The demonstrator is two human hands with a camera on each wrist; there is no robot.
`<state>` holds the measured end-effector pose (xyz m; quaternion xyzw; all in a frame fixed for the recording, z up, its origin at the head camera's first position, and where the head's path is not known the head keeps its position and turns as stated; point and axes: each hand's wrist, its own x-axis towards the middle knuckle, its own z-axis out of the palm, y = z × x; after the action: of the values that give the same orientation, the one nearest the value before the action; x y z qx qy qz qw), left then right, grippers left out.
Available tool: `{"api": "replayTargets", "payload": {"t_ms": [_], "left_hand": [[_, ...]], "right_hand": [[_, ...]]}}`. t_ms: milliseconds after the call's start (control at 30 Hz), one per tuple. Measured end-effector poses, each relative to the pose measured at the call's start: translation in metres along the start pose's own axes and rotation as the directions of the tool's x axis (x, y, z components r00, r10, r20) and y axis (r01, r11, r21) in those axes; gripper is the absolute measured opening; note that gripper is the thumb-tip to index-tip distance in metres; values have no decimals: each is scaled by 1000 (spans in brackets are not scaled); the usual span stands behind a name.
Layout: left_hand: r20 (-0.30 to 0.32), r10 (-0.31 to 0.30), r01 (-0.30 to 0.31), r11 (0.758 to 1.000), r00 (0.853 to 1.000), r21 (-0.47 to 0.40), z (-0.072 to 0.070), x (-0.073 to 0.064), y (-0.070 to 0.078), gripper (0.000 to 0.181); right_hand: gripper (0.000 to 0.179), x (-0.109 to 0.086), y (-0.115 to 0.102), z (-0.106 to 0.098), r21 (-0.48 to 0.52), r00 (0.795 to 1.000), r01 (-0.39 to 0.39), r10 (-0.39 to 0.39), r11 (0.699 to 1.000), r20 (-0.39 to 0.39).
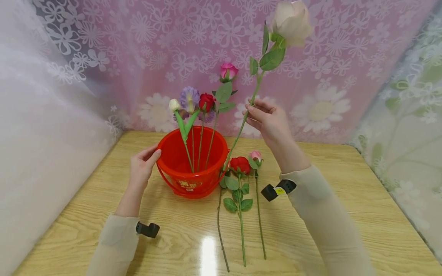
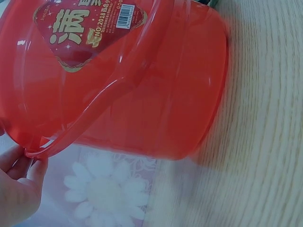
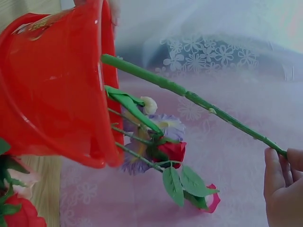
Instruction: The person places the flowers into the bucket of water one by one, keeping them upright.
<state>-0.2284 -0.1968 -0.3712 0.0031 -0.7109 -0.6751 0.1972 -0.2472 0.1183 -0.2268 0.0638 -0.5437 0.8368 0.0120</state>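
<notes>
My left hand pinches the left rim of a red plastic bucket, near where its handle joins in the left wrist view. Between the thumb and fingers of my right hand is the green stem of a large cream rose, tilted with its bloom high at the upper right. In the right wrist view the stem's lower end is at the bucket's rim. Inside the bucket stand a white tulip, a purple iris, a red rose and a pink rose.
Right of the bucket, a red rose and a light pink rosebud lie on the wooden table, beside another stem whose bloom is mostly hidden. A pink floral curtain hangs behind.
</notes>
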Motion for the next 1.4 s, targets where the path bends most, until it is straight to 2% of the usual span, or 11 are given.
{"api": "replayTargets", "payload": {"t_ms": [67,267,400,567,800,1067,1167,1233,1300,1367,1400], "left_hand": [[-2,6,-6,1000,1000,-5,0,0,0,35],[-1,19,-19,1000,1000,-19,1,0,-1,33],[-2,25,-25,1000,1000,-12,1,0,-1,33],[-3,16,-16,1000,1000,-10,1,1,-2,33],[-10,20,-20,1000,1000,-1,1,1,-4,34],[-6,24,-24,1000,1000,-4,0,2,-5,36],[-4,30,-30,999,1000,-12,0,3,-6,36],[-1,35,-35,999,999,-22,0,3,-7,36],[3,48,-48,999,999,-25,0,2,-7,37],[7,66,-66,997,998,-27,0,2,-8,39],[20,84,-83,994,996,-66,-2,4,-12,38]], "right_hand": [[25,3,0,6,31,1000,20,-20,999,-9],[30,9,7,22,25,998,58,-58,998,-30],[22,13,16,28,18,996,71,-70,997,-52],[22,14,32,29,-77,996,74,-77,994,-44],[30,10,58,26,-254,998,56,-65,966,-27],[27,6,84,23,-336,1000,3,-6,942,-10],[27,4,93,21,-400,1000,11,-10,916,3],[27,4,98,20,-463,999,39,-32,886,23],[27,3,101,19,-534,997,74,-60,842,44],[26,2,104,17,-611,994,111,-93,784,61],[25,1,105,17,-644,991,131,-111,754,72]]}}
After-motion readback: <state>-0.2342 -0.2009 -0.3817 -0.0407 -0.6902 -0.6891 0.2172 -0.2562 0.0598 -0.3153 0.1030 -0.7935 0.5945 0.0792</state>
